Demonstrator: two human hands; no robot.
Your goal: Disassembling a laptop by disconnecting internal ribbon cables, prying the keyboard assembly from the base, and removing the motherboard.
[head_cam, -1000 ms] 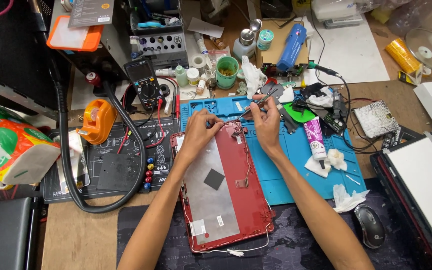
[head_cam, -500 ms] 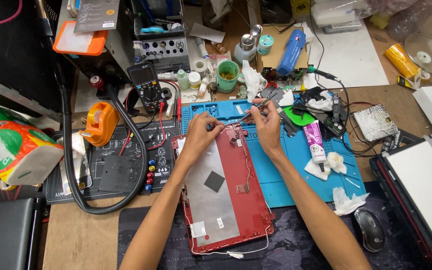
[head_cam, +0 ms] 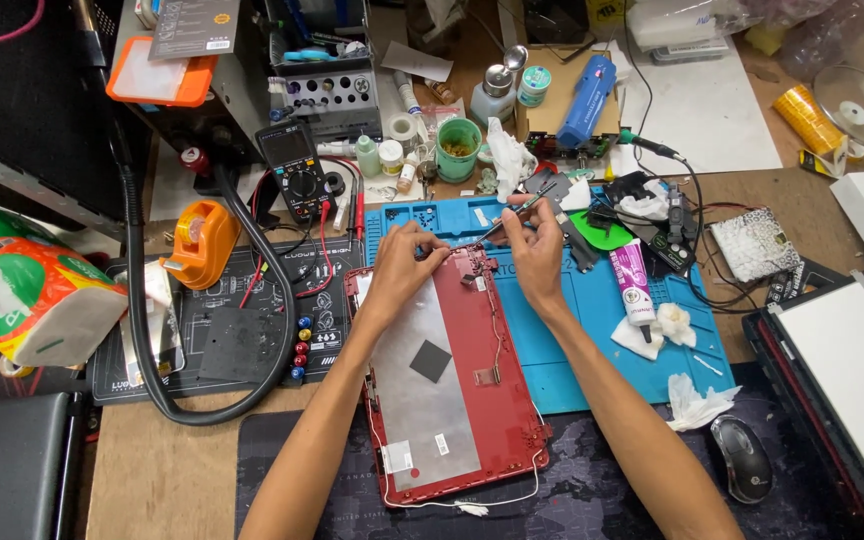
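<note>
A red laptop lid shell (head_cam: 497,400) with a silver inner lining lies face up on the bench, partly on a blue work mat (head_cam: 602,340). My left hand (head_cam: 402,270) rests on the shell's top edge, fingers pinching something small near the hinge corner. My right hand (head_cam: 534,250) holds thin metal tweezers (head_cam: 517,212) whose tips point at the same top edge. A thin wire runs down the shell's right side.
A black multimeter (head_cam: 292,165), orange tape dispenser (head_cam: 200,240), green cup (head_cam: 458,148), blue tool (head_cam: 586,100), pink tube (head_cam: 635,285) and crumpled tissues (head_cam: 697,402) crowd the bench. A black hose (head_cam: 142,330) loops at the left. A mouse (head_cam: 739,458) sits at the lower right.
Both hands stay at the shell's top edge with only slight finger movement; the view has shifted a little.
</note>
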